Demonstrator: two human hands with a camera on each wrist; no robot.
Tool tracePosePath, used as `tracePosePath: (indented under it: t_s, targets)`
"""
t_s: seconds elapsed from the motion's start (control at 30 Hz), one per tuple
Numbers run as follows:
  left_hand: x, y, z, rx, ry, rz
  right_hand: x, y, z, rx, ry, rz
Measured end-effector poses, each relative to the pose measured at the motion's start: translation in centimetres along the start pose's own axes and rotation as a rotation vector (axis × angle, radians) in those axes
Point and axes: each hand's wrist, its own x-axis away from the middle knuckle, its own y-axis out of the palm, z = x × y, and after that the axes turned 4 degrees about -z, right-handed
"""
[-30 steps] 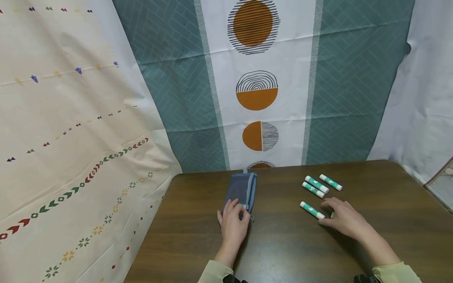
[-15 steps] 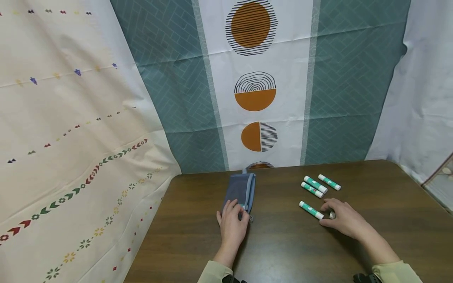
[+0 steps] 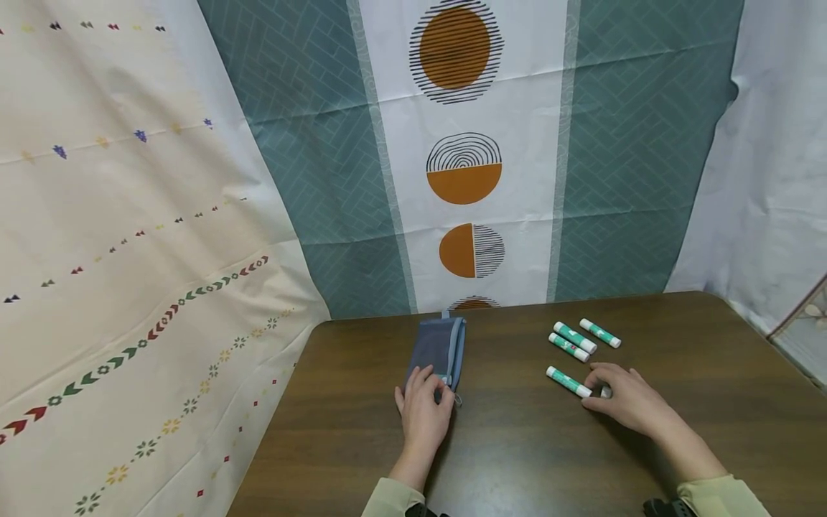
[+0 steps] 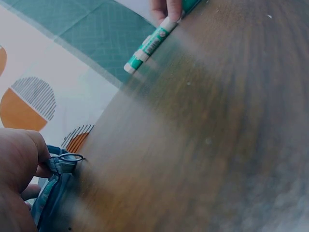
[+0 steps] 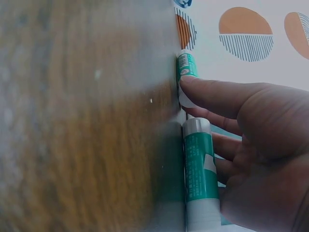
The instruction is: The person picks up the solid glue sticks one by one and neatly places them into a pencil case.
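A blue zippered pouch [image 3: 434,346] lies on the brown table [image 3: 504,445], left of centre. My left hand [image 3: 424,411] pinches its near end, beside the small ring [image 4: 71,157] of the zip. Over to the right, my right hand [image 3: 625,402] has thumb and index finger at the near white end of a green-and-white glue stick [image 3: 566,380], pinching it as it lies on the table. A second glue stick [image 5: 201,166] lies beneath the right palm, mostly hidden in the head view. The pouch's near corner is partly covered by the left fingers.
Three more glue sticks lie behind the right hand: two side by side, one [image 3: 573,337] among them, and a separate one [image 3: 600,333] to their right. Patterned cloths [image 3: 646,143] hang behind the table's far edge and along its left side.
The head view has shifted slightly. Both hands stay almost in place; the right fingers have settled a little closer round the glue stick's end. The pouch and other glue sticks have not moved.
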Motion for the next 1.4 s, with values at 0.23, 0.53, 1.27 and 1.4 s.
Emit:
tracePosePath:
  t_s: [0.23,0.53,1.27,1.4]
  targets:
    - [0.08,0.05,-0.09,0.0,-0.005,-0.003,-0.1,0.14,0.0,0.011,-0.001,0.016]
    - [-0.02,-0.02,-0.02,-0.001,-0.004,-0.01,-0.36,0.03,0.02,0.036,0.024,0.012]
    - [0.05,0.06,-0.21,0.004,-0.003,-0.01,-0.65,-0.64,0.16,0.039,0.088,0.02]
    - [-0.01,0.08,-0.21,0.012,-0.016,-0.018,-0.64,-0.82,-0.03,0.008,0.112,0.022]
